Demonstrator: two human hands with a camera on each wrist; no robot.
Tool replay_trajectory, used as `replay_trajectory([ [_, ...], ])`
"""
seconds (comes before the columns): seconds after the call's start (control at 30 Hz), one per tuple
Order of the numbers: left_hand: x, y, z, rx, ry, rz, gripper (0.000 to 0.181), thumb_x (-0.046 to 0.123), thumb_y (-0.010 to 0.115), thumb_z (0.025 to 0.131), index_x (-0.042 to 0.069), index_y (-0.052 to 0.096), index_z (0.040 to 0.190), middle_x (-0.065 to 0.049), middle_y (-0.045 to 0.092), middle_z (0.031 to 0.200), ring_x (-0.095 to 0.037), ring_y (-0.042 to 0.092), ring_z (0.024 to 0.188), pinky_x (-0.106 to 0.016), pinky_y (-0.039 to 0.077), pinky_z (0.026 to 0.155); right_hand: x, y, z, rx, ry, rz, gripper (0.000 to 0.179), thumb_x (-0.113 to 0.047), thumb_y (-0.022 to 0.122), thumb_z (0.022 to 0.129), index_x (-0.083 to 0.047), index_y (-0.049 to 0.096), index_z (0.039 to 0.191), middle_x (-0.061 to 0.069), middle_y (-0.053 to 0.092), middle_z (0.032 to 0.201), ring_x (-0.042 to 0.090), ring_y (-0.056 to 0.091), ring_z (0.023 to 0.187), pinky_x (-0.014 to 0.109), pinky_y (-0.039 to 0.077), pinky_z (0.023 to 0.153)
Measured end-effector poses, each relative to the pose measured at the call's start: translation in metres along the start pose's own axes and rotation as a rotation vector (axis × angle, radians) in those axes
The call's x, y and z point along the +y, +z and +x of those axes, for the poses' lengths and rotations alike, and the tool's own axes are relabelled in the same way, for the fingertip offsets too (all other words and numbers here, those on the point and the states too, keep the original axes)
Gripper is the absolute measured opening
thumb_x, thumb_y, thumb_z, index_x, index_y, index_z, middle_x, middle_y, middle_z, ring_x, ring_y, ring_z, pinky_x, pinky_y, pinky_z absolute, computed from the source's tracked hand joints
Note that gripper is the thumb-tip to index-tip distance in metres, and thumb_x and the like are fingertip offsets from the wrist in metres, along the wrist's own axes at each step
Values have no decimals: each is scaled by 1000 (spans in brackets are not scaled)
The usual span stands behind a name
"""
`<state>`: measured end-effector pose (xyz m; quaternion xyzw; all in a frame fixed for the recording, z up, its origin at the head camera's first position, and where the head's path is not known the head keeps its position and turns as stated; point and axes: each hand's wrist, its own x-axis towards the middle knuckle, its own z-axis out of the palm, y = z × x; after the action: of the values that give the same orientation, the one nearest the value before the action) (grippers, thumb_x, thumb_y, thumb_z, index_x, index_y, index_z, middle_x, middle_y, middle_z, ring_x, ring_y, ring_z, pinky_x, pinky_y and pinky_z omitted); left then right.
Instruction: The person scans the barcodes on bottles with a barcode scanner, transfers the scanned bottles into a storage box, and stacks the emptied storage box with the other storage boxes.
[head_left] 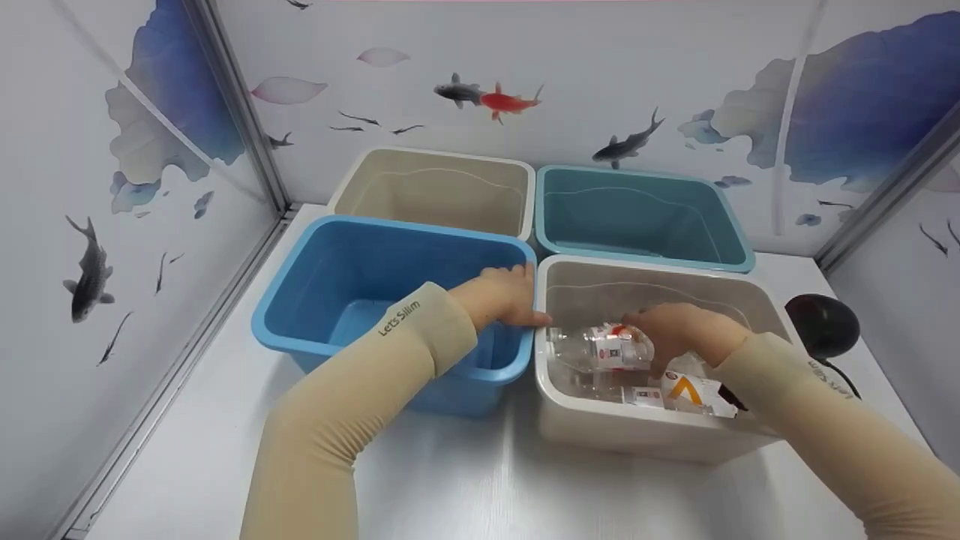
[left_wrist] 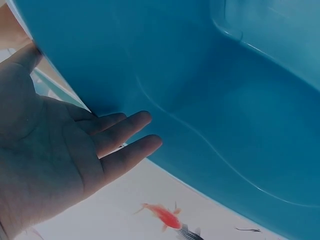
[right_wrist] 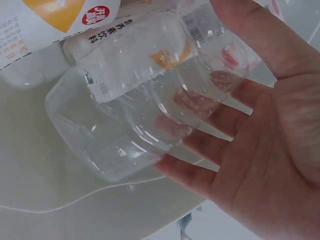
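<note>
At the right rim of the blue bin (head_left: 300, 341), my left hand (head_left: 499, 296) reaches over with its thumb on the rim. The left wrist view shows the fingers (left_wrist: 131, 151) loosely extended by the blue wall, holding nothing. My right hand (head_left: 686, 330) is inside the off-white bin (head_left: 645, 431), gripping a clear plastic bottle (head_left: 611, 349) that lies on its side. Through the bottle (right_wrist: 125, 125), fingertips show behind it in the right wrist view. Below it lie another clear bottle (head_left: 641, 396) and one with an orange-marked label (head_left: 694, 390), partly hidden by the right forearm.
Behind stand a beige bin (head_left: 439, 195) and a teal bin (head_left: 637, 206), close against the front pair. A black rounded object (head_left: 821, 324) with a cable sits right of the off-white bin. Fish-patterned walls enclose the white table (head_left: 450, 480).
</note>
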<state>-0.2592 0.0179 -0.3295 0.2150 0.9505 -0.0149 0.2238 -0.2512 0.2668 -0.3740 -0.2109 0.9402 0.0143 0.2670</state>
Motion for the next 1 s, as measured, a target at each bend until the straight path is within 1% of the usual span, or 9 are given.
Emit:
replay_trajectory([
  [0.07, 1, 0, 0, 2, 7, 28, 91, 61, 44, 90, 2, 8, 150, -14, 24, 154, -30, 29, 140, -44, 29, 112, 0, 2, 3, 3, -5, -38, 80, -17, 85, 65, -5, 47, 134, 22, 57, 126, 44, 51, 116, 61, 41, 94],
  [0.27, 0, -1, 0, -8, 21, 0, 90, 59, 45, 90, 2, 8, 150, -15, 23, 155, -32, 27, 141, -47, 26, 113, 1, 7, 7, 20, 20, -58, 78, -17, 84, 67, 0, 47, 133, 23, 58, 124, 44, 53, 115, 60, 41, 95],
  [0.33, -1, -1, 0, -11, 23, -22, 90, 59, 45, 90, 3, 8, 150, -15, 22, 155, -32, 26, 141, -48, 25, 114, 1, 6, 7, 15, 37, -42, 78, -17, 83, 68, 1, 45, 134, 23, 58, 123, 43, 54, 114, 60, 41, 95],
  [0.4, -1, -1, -1, -16, 22, -40, 90, 58, 45, 90, 4, 8, 150, -14, 22, 155, -32, 25, 142, -48, 24, 114, 1, 5, 7, 1, 58, -10, 81, -17, 82, 70, 2, 41, 138, 24, 56, 127, 42, 54, 114, 59, 41, 95],
  [0.53, -2, -3, -3, -24, 6, -62, 89, 58, 46, 90, 6, 7, 151, -13, 21, 156, -32, 24, 142, -48, 23, 114, -2, 1, 5, -30, 94, 64, 89, -20, 80, 73, 2, 30, 144, 25, 45, 139, 43, 50, 120, 60, 39, 97],
  [0.63, -2, -4, -5, -24, -6, -71, 88, 57, 46, 90, 7, 7, 151, -13, 21, 156, -31, 23, 143, -48, 23, 114, -3, 0, 5, -51, 93, 79, 92, -20, 79, 75, 3, 25, 145, 27, 39, 143, 44, 46, 125, 60, 36, 99],
  [0.73, -2, -4, -5, -26, -10, -75, 89, 58, 46, 90, 7, 6, 151, -13, 21, 156, -31, 23, 143, -47, 23, 114, -2, -1, 6, -68, 98, 90, 89, -18, 78, 75, 3, 26, 145, 27, 38, 144, 45, 44, 126, 62, 35, 99],
  [0.87, 0, -4, -4, -31, -19, -71, 90, 60, 46, 89, 8, 5, 151, -11, 20, 156, -31, 22, 143, -46, 24, 114, 0, 0, 6, -62, 95, 66, 84, -18, 76, 76, 1, 31, 144, 26, 42, 141, 44, 46, 123, 63, 35, 98],
  [1.0, 1, -3, -3, -34, -15, -32, 90, 59, 44, 90, 5, 5, 151, -13, 21, 156, -30, 25, 142, -43, 25, 114, 2, 2, 4, -82, 131, 101, 89, -22, 74, 77, -2, 23, 147, 25, 35, 146, 46, 41, 126, 66, 33, 98],
])
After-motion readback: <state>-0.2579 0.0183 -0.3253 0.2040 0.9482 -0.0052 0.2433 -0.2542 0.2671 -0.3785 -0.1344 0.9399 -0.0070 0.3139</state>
